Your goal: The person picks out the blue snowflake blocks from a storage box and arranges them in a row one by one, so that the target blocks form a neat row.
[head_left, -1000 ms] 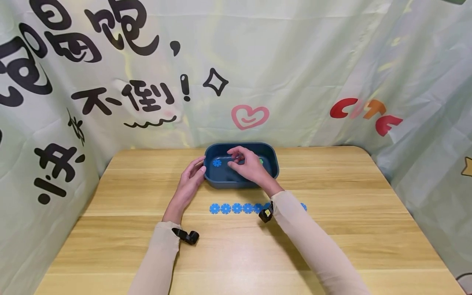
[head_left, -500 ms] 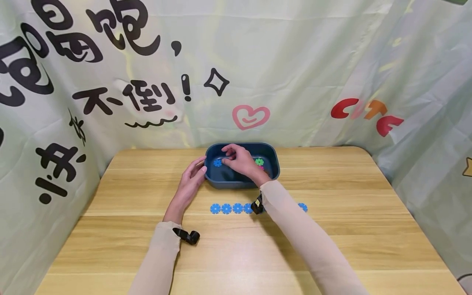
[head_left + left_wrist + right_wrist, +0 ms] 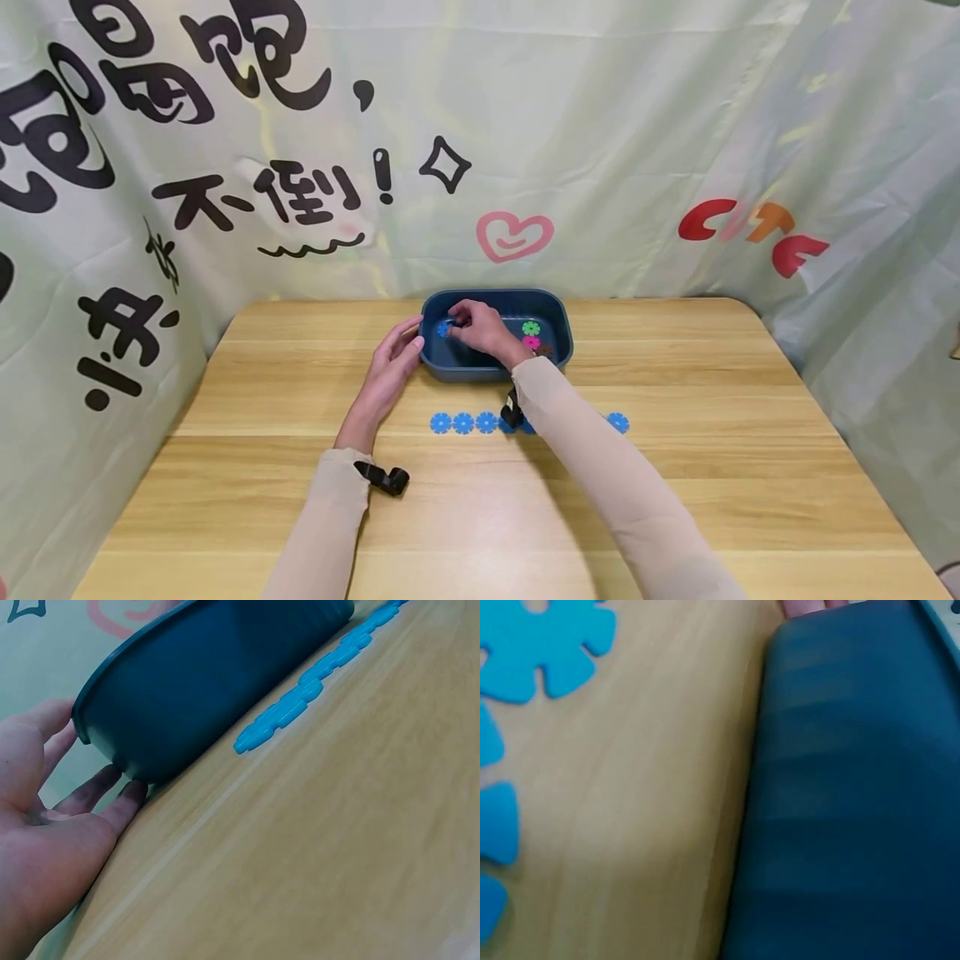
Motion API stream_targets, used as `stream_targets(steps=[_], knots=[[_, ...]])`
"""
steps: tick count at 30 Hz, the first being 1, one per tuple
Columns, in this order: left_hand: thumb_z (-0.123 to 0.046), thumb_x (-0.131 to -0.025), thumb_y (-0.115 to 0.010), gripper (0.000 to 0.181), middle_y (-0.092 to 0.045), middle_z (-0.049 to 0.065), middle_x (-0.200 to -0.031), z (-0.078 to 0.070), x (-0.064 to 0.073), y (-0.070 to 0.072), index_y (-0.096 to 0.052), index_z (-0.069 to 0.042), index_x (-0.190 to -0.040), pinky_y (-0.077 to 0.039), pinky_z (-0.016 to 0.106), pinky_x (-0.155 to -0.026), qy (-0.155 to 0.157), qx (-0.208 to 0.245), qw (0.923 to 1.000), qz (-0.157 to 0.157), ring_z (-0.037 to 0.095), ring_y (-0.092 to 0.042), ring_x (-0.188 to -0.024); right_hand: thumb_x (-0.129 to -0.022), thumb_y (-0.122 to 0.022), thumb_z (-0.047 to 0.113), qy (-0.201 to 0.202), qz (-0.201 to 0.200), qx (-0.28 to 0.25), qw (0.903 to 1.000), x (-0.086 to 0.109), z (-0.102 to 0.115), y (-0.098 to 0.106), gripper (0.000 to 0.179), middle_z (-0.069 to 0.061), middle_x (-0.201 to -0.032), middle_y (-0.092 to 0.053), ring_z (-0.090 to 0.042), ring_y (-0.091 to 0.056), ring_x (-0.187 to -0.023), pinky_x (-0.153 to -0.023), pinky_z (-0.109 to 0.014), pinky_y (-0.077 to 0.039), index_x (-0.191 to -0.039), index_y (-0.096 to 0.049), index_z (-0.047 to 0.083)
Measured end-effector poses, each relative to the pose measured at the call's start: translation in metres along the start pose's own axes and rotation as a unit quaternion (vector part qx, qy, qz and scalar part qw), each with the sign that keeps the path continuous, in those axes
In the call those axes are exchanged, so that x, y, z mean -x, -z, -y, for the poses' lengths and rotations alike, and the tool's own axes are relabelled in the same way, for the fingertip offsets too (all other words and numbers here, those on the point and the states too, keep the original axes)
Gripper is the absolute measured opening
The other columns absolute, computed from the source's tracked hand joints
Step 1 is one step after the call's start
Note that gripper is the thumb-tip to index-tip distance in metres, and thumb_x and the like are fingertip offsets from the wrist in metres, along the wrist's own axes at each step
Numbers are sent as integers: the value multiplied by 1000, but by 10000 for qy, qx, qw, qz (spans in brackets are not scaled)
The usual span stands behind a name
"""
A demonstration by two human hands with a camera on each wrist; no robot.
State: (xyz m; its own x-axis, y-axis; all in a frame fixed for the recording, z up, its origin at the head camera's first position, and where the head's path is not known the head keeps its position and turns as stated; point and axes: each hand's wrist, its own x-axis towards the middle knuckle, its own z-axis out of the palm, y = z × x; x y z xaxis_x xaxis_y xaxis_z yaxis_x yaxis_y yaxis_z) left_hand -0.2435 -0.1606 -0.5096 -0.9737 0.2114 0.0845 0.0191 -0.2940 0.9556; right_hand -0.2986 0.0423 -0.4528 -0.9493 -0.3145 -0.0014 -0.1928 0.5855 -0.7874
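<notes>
My left hand point(image 3: 388, 367) rests against the left end of a dark blue plastic bin point(image 3: 480, 375), its fingers fairly straight on the outer wall. In the left wrist view, fingertips point(image 3: 133, 796) touch the bin low down and near its rim. Inside the bin, my right hand point(image 3: 483, 327) has its bent fingertips at a blue snowflake disc point(image 3: 443, 330) on the left side; whether they pinch it is hidden. A green snowflake disc point(image 3: 531, 327), a pink one point(image 3: 531, 342) and a brown one point(image 3: 545, 350) lie at the bin's right. The right wrist view shows mainly the bin's outer wall point(image 3: 847, 787).
In front of the bin, a row of blue snowflake discs point(image 3: 463, 423) lies flat on the wooden table point(image 3: 465, 508). My right forearm covers part of this row. A printed cloth curtain point(image 3: 600, 150) hangs behind the table and along both sides.
My right hand has moved left inside the bin to the blue snowflake disc, uncovering the green, pink and brown discs. My left hand stays at the bin's left end.
</notes>
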Motion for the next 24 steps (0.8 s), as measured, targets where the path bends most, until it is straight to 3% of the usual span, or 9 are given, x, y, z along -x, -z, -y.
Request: stream_targets(steps=[11, 20, 24], knots=[[-22, -105, -59, 51, -38, 16, -157, 0, 0, -2, -45, -11, -153, -40, 39, -112, 28, 49, 10000, -57, 29, -40, -142, -96, -72, 14, -116, 306, 561, 9979, -6, -3, -6, 39, -15, -119, -64, -27, -59, -107, -97, -37, -51, -132, -64, 2], [-23, -105, -59, 49, -40, 10, -156, -1, -1, 0, -47, -13, -152, -40, 36, -112, 48, -28, 10000, -50, 24, -41, -142, -97, -72, 18, 89, 377, 1425, 9890, -8, -2, -11, 33, -12, -115, -63, -25, -55, -105, -100, -37, -49, -128, -68, 6], [-22, -105, -58, 50, -40, 11, -156, 0, -1, 1, -46, -12, -153, -40, 37, -112, 75, -14, 9999, -67, 24, -40, -142, -96, -74, 17, 137, 373, 1460, 9885, -9, -3, -13, 29, -12, -113, -64, -25, -57, -103, -98, -37, -50, -123, -70, 7]])
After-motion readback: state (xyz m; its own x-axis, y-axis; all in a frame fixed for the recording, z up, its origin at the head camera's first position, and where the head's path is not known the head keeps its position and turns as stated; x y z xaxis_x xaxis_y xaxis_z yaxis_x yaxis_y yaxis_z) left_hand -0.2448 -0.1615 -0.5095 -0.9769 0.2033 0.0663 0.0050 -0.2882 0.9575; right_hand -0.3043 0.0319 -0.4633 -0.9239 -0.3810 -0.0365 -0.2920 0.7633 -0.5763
